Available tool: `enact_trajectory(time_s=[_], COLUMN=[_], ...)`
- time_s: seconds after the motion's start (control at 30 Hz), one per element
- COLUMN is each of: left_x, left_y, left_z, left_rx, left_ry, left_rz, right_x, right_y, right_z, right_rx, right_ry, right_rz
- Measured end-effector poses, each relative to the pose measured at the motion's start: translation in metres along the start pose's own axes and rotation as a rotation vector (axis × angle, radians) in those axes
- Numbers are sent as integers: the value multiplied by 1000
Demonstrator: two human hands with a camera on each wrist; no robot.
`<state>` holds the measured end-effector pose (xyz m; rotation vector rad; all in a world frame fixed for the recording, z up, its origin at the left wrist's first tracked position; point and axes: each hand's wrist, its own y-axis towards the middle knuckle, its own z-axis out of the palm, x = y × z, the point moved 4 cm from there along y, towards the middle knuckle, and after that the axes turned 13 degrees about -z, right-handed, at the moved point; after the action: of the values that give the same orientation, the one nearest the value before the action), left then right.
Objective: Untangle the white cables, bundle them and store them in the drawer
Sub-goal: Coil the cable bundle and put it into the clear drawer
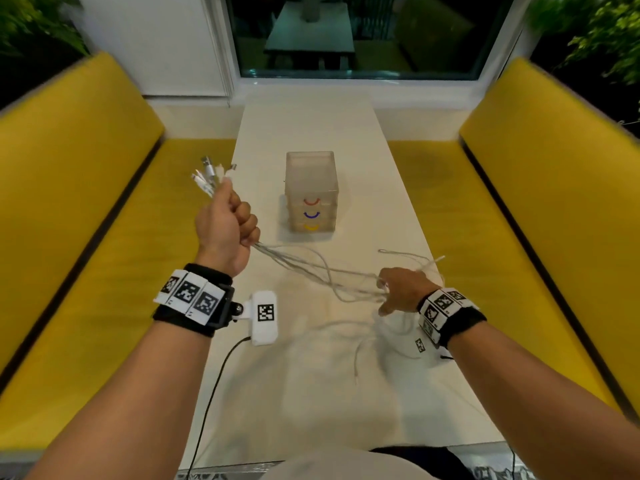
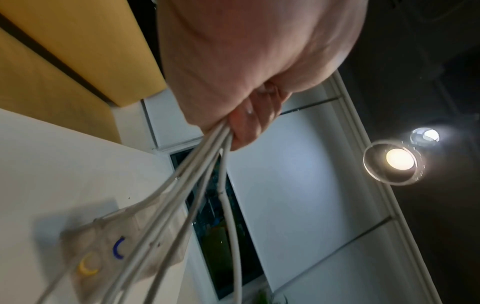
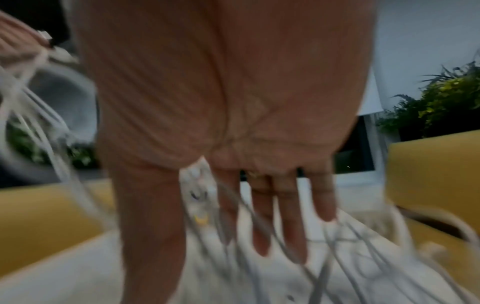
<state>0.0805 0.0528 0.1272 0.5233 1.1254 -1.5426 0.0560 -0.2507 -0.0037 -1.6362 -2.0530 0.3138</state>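
Cables (image 1: 311, 271) | left hand (image 1: 225, 226) fisted round plug ends | right hand (image 1: 401, 289) fingers straight, combing strands

Booth nook: yellow benches (image 1: 79, 188) flank white table (image 1: 308, 133).

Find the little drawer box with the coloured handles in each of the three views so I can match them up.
Head: drawer box stands at table centre, ahead of the left hand.
Left wrist: lower left, seen sideways behind the cables; blue and yellow handles show.
Right wrist: blurred, small, between thumb and forefinger of the right hand, at centre.
Shared landmark: yellow handle.
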Motion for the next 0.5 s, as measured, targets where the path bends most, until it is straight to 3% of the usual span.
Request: enact_trajectory(time_s=[0.1, 0.3, 0.4, 0.5], left_x=[19, 47, 53, 50], left_y=[0, -12, -18, -14], left_z=[10, 40, 54, 54], left_rx=[70, 297, 365, 396], left_ry=[45, 22, -8, -12], left_rz=[-58, -187, -172, -160], right_x=[37, 128, 148, 150], right_y=[-10, -31, -16, -11], right_z=[-27, -92, -84, -60], right_rx=[45, -86, -126, -29], right_ry=[101, 815, 1111, 1239], right_rz=[-75, -539, -680, -659])
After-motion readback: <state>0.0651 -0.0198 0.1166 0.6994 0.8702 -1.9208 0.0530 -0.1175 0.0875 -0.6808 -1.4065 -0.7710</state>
